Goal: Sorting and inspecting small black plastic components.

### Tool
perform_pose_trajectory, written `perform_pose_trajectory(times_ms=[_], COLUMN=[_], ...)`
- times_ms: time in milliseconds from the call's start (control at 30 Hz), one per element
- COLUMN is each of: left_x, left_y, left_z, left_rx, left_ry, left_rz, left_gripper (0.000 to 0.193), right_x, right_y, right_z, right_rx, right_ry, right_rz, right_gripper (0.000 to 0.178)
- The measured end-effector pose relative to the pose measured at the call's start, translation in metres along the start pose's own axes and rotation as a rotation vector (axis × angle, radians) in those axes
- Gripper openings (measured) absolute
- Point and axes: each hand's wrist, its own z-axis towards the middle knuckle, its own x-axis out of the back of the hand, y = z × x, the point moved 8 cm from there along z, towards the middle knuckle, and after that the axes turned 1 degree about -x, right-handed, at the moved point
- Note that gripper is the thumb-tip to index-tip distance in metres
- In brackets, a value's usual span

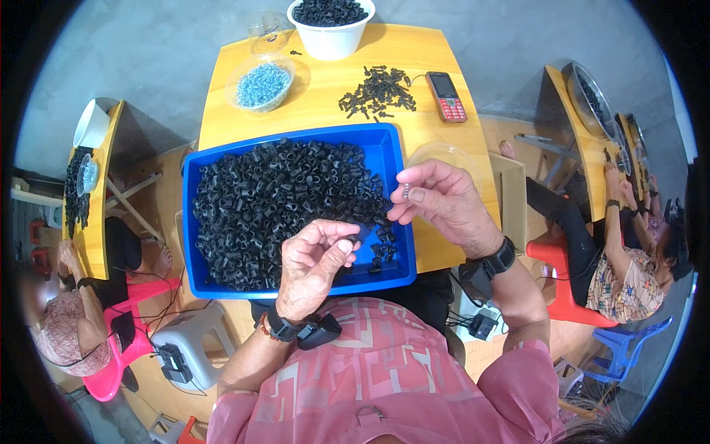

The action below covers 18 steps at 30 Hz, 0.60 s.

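Note:
My left hand (pixel 314 259) is closed in a pinch over the front of the blue tray (pixel 397 155), holding a small black plastic part (pixel 353 239) between thumb and fingertips. To its right and a little higher, my right hand (pixel 447 203) pinches a small silvery coil spring (pixel 406 190) between thumb and forefinger. The two hands are apart, beside the tray's right edge. A heap of small black hollow plastic parts (pixel 274 207) covers most of the tray, with a few loose ones at its front right corner.
Behind the tray on the yellow table (pixel 318 96) stand a clear bowl of small bluish pieces (pixel 262 85), a white bucket of black parts (pixel 333 37), a pile of black pieces (pixel 379 92) and a red phone (pixel 447 96). A clear lid (pixel 444 152) lies by my right hand. Other people sit at both sides.

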Motion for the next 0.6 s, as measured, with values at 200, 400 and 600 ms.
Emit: perform_pose_trajectory(times_ms=[200, 400, 600], left_x=[0.001, 0.0, 0.0], left_y=[0.0, 0.001, 0.002], left_z=[0.0, 0.0, 0.0], left_rx=[0.008, 0.011, 0.006], left_ry=[0.002, 0.011, 0.014], left_rz=[-0.009, -0.016, -0.012], left_gripper=[0.023, 0.022, 0.021], right_x=[-0.003, -0.006, -0.012], right_y=[0.001, 0.005, 0.004], right_z=[0.002, 0.005, 0.007], right_rx=[0.002, 0.006, 0.014], right_ry=[0.007, 0.008, -0.002], right_rz=[0.031, 0.015, -0.004], right_gripper=[0.024, 0.021, 0.018])
